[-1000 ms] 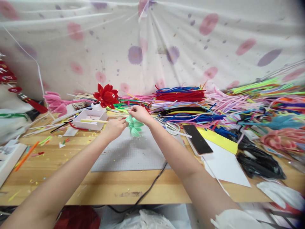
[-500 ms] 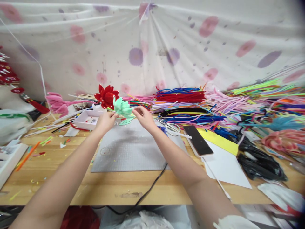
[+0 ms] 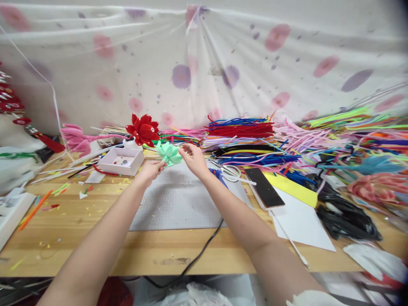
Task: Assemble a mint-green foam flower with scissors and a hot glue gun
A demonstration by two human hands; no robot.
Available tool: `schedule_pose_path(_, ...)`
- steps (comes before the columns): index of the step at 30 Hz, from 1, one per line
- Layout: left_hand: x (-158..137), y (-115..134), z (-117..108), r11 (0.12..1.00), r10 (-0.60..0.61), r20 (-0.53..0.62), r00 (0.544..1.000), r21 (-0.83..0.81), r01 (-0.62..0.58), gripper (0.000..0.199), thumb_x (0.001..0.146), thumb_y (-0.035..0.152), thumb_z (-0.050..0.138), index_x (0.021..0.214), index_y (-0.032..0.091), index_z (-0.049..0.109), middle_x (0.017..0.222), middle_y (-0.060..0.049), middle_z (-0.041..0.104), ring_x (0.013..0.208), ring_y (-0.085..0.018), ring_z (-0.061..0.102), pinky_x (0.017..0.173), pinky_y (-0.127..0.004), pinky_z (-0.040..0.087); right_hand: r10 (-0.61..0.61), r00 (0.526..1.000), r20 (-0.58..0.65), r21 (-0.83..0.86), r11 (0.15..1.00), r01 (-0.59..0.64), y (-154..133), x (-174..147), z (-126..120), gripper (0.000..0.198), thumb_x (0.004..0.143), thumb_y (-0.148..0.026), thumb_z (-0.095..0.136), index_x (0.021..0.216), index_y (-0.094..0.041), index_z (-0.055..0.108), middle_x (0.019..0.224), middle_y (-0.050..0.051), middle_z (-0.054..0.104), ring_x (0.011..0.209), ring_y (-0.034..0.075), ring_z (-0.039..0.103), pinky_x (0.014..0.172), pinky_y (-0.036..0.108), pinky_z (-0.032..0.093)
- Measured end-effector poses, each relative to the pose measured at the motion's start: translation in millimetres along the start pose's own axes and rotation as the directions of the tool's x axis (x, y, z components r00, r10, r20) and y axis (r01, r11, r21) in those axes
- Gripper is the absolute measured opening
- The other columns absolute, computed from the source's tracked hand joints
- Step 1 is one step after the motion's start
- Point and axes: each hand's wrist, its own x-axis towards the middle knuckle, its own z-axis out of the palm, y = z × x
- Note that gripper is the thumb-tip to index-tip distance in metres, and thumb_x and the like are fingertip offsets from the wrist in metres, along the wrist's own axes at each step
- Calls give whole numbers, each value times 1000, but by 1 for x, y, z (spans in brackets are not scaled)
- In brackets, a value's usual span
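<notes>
A mint-green flower [image 3: 168,152], which looks shaped from fuzzy pipe cleaners, is held up above the grey cutting mat [image 3: 178,204]. My left hand [image 3: 151,171] is closed in a pinch at its lower left side. At the right edge of the petals, my right hand [image 3: 194,159] has bent fingers closed on a petal tip; the exact contact is small and partly hidden. Just behind and to the left is a finished-looking red flower [image 3: 143,129]. Scissors [image 3: 231,172] with pale handles lie on the mat's right side, beside a blue item [image 3: 218,175].
A small white box [image 3: 132,165] with bits inside stands left of the mat. Bundles of coloured pipe cleaners [image 3: 242,129] line the back. A phone [image 3: 264,187], white paper [image 3: 302,225] and black plastic bag [image 3: 347,216] lie right. A black cable [image 3: 204,248] crosses the front edge.
The green flower has shifted slightly right and down and has turned. My left hand has moved right and down with it, uncovering more of the white box. My right hand stays near the petals.
</notes>
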Motion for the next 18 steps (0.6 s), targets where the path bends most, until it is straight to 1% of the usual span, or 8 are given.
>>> schedule_pose_path(3,-3,-3,9,997,-27,8,1000,-75,28,28,68,39,63,69,11,58,49,6,39,35,-3,23,37,-20,10,-18,998,59,-16,1000,19,-2,2,4,21,80,-30,56,96,-17,63,89,4,67,87,16,58,86,31,40)
schedule_pose_path(6,-1,-8,17,993,-36,-3,999,-111,36,26,68,36,64,67,11,59,48,6,40,34,-3,25,35,-19,11,-8,987,158,-40,999,14,-12,1,14,11,80,-25,56,84,-19,65,83,2,68,82,15,59,79,29,42)
schedule_pose_path(9,0,-12,21,987,-45,-15,999,-152,42,24,70,33,64,64,11,58,47,5,40,34,-3,28,34,-18,12,-48,977,206,-130,989,77,-18,-1,20,10,79,-26,58,77,-19,65,81,2,68,83,17,58,77,30,42)
schedule_pose_path(11,-1,-13,21,977,-65,-3,998,-202,63,21,72,30,63,66,11,58,47,6,40,33,-2,28,33,-16,12,-72,979,190,-138,985,99,-16,0,19,11,79,-28,59,80,-19,66,83,3,68,84,17,57,79,31,41)
schedule_pose_path(13,-1,-13,19,958,-95,36,995,-268,101,18,74,27,61,69,10,58,47,6,39,32,-1,26,32,-15,11,-60,991,120,-92,993,71,-9,2,15,15,80,-29,57,88,-19,65,89,3,68,86,16,58,83,31,41)
schedule_pose_path(15,-2,-12,17,930,-117,84,990,-341,139,16,75,25,60,70,10,56,47,7,38,31,0,24,31,-13,11,-11,999,44,-54,998,13,0,5,10,20,80,-29,56,94,-18,64,95,5,67,87,16,58,84,31,41)
schedule_pose_path(16,-1,-12,17,915,-124,103,987,-373,154,15,76,24,60,70,10,56,48,7,38,31,0,24,31,-12,10,25,999,34,-46,999,-23,4,5,8,20,80,-29,56,94,-17,64,95,5,67,86,16,59,83,31,42)
schedule_pose_path(18,0,-11,17,891,-133,124,983,-420,173,14,78,22,56,71,10,54,48,7,37,30,1,23,30,-11,10,90,994,70,-40,995,-87,9,4,7,17,80,-27,56,90,-16,64,88,5,67,80,16,59,79,30,43)
